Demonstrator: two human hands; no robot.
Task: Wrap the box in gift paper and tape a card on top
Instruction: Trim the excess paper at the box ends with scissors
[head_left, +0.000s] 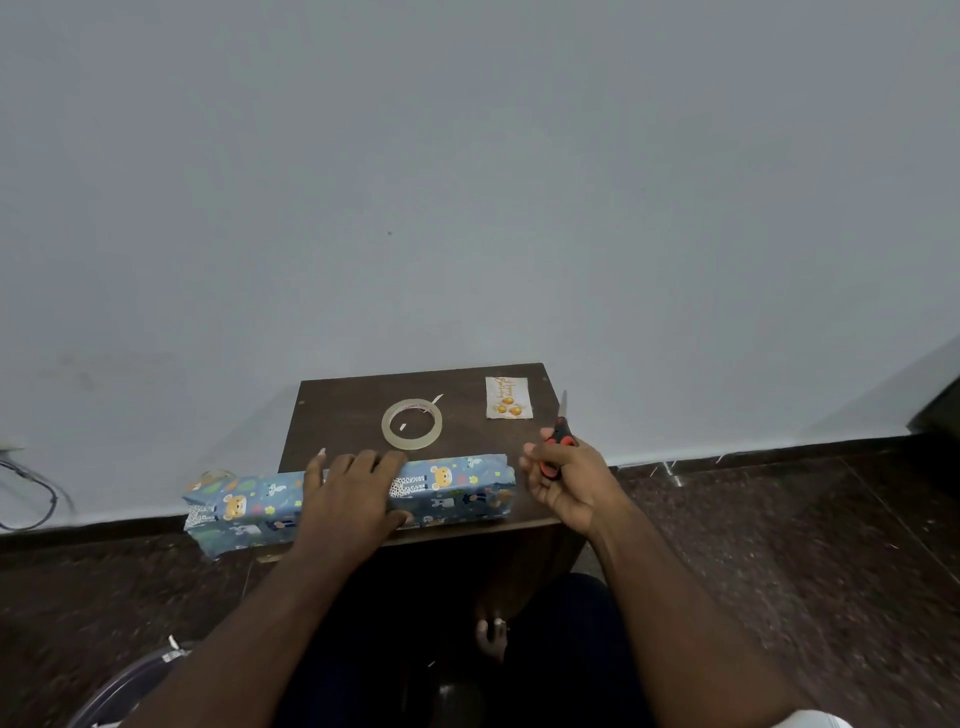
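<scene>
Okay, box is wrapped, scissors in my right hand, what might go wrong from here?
The wrapped box overhangs the table's left edge; only your left hand steadies it, so it may tip. The scissors in your right hand point toward the card and could nick it.

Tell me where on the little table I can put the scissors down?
Bare wood shows on the brown table left of the tape roll, behind the left hand. A smaller patch lies between the tape roll and the card. The front edge is crowded by the wrapped box.
</scene>
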